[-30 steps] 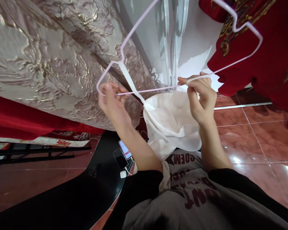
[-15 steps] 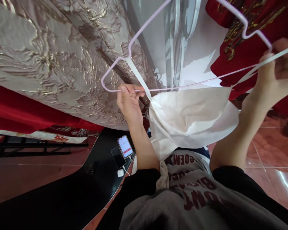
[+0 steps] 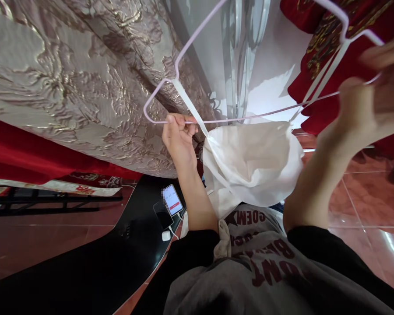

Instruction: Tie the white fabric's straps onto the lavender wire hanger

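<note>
A pale pink clothes hanger (image 3: 265,115) is held up in front of me. My left hand (image 3: 180,135) is closed around its lower bar near the left end. From the hanger hangs a white strappy garment (image 3: 252,157); its left strap (image 3: 188,103) sits in the left notch. The right strap (image 3: 326,72) loops over the right notch and slants down to the garment. My right hand (image 3: 364,100) is beside the hanger's right end, blurred, with thumb and fingers apart and nothing held between them. The hanger's top is out of view.
Beige embossed curtain fabric (image 3: 95,87) fills the left, with red cloth (image 3: 46,153) below it. Two phones, one a lit phone (image 3: 172,200), lie with a small white case (image 3: 166,236) on a black glossy surface (image 3: 85,258). Red curtain (image 3: 318,100) hangs at right above the tiled floor (image 3: 361,205).
The right strap has gone from my right hand onto the hanger's right notch. My right hand has opened. The garment's right side has shifted left; my left hand keeps its hold.
</note>
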Tool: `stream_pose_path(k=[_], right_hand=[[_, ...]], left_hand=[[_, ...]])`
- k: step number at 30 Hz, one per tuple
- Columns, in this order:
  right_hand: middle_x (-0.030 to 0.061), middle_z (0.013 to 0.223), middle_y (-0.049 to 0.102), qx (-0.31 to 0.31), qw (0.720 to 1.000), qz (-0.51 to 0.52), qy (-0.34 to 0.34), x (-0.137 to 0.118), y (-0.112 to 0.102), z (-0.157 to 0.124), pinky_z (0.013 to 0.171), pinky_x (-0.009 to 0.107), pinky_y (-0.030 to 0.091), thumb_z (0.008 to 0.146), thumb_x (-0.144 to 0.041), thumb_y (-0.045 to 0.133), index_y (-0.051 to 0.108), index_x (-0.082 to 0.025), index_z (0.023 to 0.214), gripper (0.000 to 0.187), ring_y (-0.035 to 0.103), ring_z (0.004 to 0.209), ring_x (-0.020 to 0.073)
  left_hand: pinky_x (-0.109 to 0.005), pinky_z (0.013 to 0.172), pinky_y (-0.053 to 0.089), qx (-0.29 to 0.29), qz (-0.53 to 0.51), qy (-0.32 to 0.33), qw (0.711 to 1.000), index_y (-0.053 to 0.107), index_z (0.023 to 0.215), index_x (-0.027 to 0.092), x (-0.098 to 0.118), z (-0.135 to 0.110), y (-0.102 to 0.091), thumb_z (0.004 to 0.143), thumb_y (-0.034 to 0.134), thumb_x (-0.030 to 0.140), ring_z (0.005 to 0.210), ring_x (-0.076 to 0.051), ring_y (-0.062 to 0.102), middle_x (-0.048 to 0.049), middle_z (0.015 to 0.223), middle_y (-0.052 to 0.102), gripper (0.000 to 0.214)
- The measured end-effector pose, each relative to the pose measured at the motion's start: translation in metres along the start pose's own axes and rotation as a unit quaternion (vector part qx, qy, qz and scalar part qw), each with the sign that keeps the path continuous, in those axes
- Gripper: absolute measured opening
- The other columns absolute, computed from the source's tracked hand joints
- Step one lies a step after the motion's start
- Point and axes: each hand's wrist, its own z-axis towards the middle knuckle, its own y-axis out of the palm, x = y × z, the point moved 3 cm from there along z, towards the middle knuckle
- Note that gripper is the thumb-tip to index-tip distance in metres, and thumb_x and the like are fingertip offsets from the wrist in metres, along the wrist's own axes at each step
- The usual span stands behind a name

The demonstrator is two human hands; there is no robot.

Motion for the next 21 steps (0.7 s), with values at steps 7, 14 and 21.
stream_pose_path(k=[7,14,21], right_hand=[[0.0034,0.122,0.078,-0.067,0.997,-0.002,-0.037,-0.002,0.038,-0.05,0.137,0.068,0.04,0.105,-0.041,0.068,0.075,-0.033,0.118,0.017,0.071,0.13,0.0293],[0.0002,0.126,0.079,-0.069,0.996,-0.005,-0.051,0.02,0.046,-0.066,0.141,0.069,0.032,0.105,-0.034,0.066,0.076,-0.036,0.122,0.02,0.071,0.13,0.0283],[0.0002,0.118,0.082,-0.044,0.997,0.0,-0.063,0.015,0.042,-0.064,0.137,0.07,0.039,0.106,-0.031,0.065,0.078,-0.039,0.116,0.018,0.072,0.125,0.0282]], left_hand=[[-0.035,0.091,0.062,-0.034,0.092,0.023,0.995,0.06,0.093,0.026,0.006,-0.002,-0.008,0.099,0.074,0.081,0.091,-0.022,0.077,-0.0045,0.091,0.076,0.056],[-0.041,0.097,0.063,-0.214,0.187,-0.055,0.957,0.082,0.109,0.024,0.021,-0.019,-0.007,0.104,0.077,0.067,0.11,-0.03,0.081,-0.0106,0.106,0.086,0.043],[-0.037,0.084,0.064,-0.24,0.085,-0.028,0.967,0.091,0.115,0.03,0.072,-0.029,-0.005,0.105,0.074,0.062,0.098,-0.028,0.08,-0.0097,0.103,0.084,0.039]])
